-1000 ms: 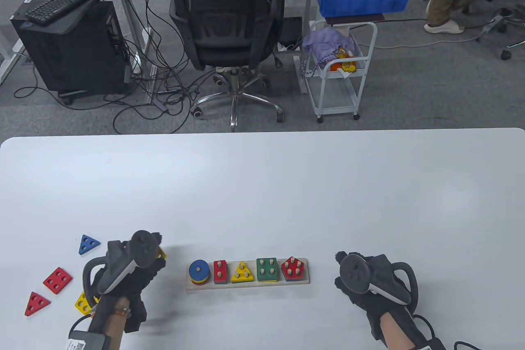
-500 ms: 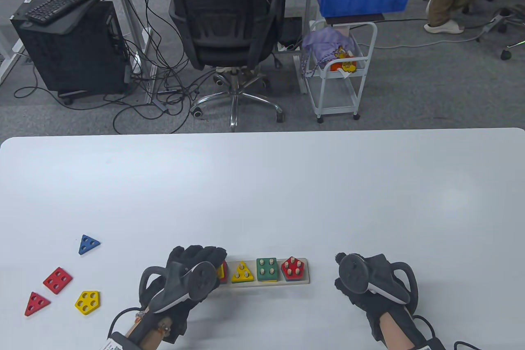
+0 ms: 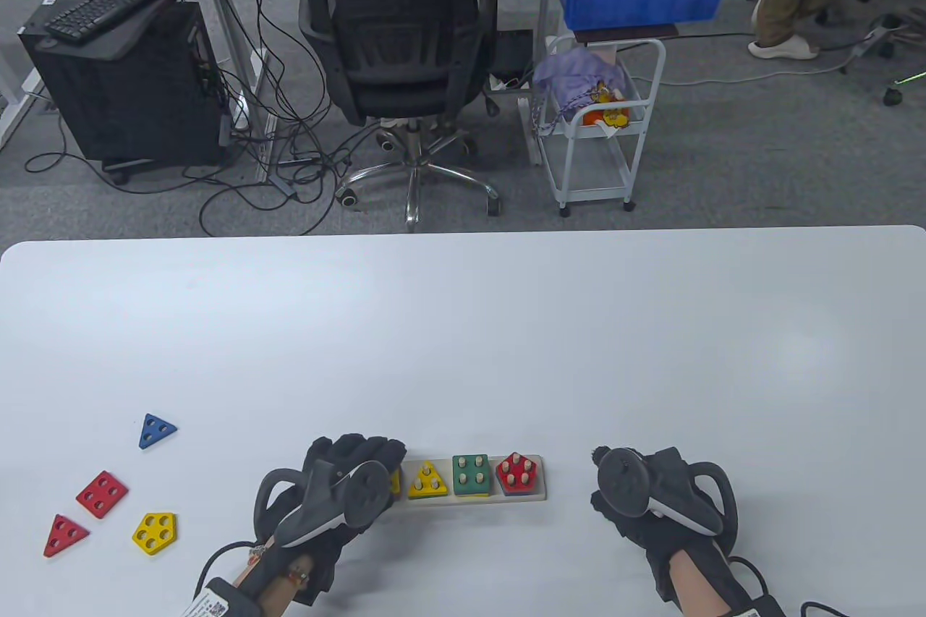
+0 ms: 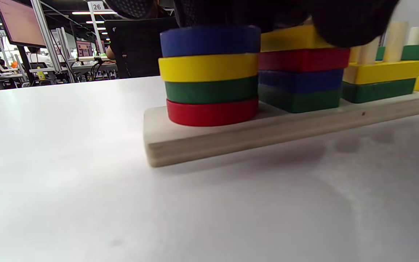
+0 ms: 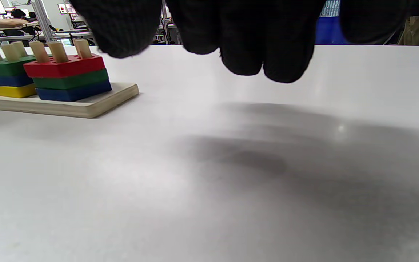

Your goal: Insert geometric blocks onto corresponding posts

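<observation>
The wooden post board (image 3: pixel 539 495) lies near the table's front edge. My left hand (image 3: pixel 362 450) covers its left end. In the left wrist view my left fingers (image 4: pixel 340 22) lie on a yellow rectangular block (image 4: pixel 293 38) that tops the red, blue and green rectangles, next to the round stack (image 4: pixel 209 72). A yellow triangle (image 3: pixel 427 481), a green square (image 3: pixel 470 474) and a red pentagon (image 3: pixel 518 472) top the other posts. My right hand (image 3: pixel 615 472) rests empty on the table right of the board, fingers loosely curled (image 5: pixel 253 47).
Loose blocks lie at the front left: a blue triangle (image 3: pixel 156 430), a red square (image 3: pixel 102 494), a red triangle (image 3: pixel 65 534) and a yellow pentagon (image 3: pixel 154 533). An office chair (image 3: pixel 405 31) and a white cart (image 3: pixel 600 125) stand beyond the table's far edge.
My left hand carried the yellow rectangular block from the loose blocks rightward to the board and now has it on the rectangle stack. The right hand has not moved.
</observation>
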The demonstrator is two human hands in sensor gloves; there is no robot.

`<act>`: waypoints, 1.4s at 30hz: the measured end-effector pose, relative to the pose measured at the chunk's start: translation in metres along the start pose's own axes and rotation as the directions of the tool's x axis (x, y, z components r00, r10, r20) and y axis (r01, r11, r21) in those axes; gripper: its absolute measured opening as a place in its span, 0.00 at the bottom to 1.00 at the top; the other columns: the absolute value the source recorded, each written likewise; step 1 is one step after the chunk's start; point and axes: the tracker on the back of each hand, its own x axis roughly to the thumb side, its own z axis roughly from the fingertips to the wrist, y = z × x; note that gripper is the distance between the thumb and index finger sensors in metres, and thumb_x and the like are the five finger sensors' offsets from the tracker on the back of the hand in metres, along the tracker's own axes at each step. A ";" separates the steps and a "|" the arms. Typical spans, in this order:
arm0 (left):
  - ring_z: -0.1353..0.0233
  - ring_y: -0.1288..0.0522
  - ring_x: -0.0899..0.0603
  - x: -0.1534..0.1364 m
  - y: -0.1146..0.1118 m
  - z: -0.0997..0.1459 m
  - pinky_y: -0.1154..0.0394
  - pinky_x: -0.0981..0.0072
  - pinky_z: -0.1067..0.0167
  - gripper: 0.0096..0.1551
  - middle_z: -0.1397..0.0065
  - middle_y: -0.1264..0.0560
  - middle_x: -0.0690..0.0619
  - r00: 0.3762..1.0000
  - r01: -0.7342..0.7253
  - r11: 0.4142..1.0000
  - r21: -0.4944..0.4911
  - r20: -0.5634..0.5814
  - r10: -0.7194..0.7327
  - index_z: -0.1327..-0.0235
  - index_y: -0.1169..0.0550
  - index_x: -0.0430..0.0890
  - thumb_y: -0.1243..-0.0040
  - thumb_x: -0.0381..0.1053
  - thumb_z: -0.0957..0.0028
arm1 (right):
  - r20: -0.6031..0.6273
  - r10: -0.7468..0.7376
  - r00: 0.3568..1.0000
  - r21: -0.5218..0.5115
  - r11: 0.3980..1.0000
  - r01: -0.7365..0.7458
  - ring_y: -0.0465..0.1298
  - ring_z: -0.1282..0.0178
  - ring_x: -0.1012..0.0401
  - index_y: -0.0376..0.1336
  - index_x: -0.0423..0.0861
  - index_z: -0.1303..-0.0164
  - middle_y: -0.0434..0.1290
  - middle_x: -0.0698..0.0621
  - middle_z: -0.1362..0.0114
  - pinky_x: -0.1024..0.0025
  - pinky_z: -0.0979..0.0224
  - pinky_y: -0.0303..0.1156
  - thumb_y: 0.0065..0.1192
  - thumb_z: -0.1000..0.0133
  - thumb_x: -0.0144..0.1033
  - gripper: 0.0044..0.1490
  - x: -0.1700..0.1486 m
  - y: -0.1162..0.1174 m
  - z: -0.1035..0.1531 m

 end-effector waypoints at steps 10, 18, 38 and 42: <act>0.14 0.36 0.46 -0.090 0.032 -0.009 0.41 0.39 0.20 0.39 0.12 0.37 0.61 0.930 -0.241 0.970 -0.015 -0.289 0.227 0.22 0.37 0.65 0.43 0.67 0.49 | -0.008 -0.018 1.000 -0.014 1.000 0.018 0.73 0.29 0.41 0.59 0.46 0.25 0.69 0.40 0.24 0.30 0.32 0.64 0.59 0.46 0.51 0.40 -0.004 -0.002 0.000; 0.14 0.36 0.45 -0.217 0.001 -0.011 0.41 0.39 0.20 0.35 0.12 0.37 0.60 0.698 -0.246 0.950 -0.193 -0.715 0.035 0.23 0.36 0.64 0.42 0.59 0.46 | -0.026 -0.031 0.999 -0.015 0.999 0.030 0.73 0.29 0.41 0.59 0.46 0.25 0.69 0.39 0.24 0.30 0.32 0.64 0.59 0.46 0.51 0.40 -0.010 -0.003 0.000; 0.21 0.27 0.57 -0.261 -0.034 -0.023 0.37 0.46 0.20 0.34 0.18 0.33 0.67 0.624 -0.112 0.946 -0.305 -0.763 -0.172 0.29 0.31 0.65 0.35 0.55 0.51 | -0.020 -0.020 1.000 0.001 1.000 0.020 0.73 0.29 0.41 0.59 0.46 0.25 0.69 0.40 0.24 0.30 0.32 0.64 0.59 0.46 0.51 0.39 -0.008 0.001 -0.003; 0.21 0.27 0.54 -0.257 -0.034 -0.026 0.39 0.44 0.19 0.35 0.19 0.32 0.61 0.697 -0.103 0.942 -0.320 -0.699 -0.161 0.29 0.31 0.61 0.34 0.55 0.52 | -0.020 -0.015 1.000 0.000 1.000 0.015 0.73 0.29 0.41 0.59 0.46 0.26 0.69 0.40 0.24 0.30 0.32 0.64 0.60 0.46 0.51 0.39 -0.008 0.001 -0.003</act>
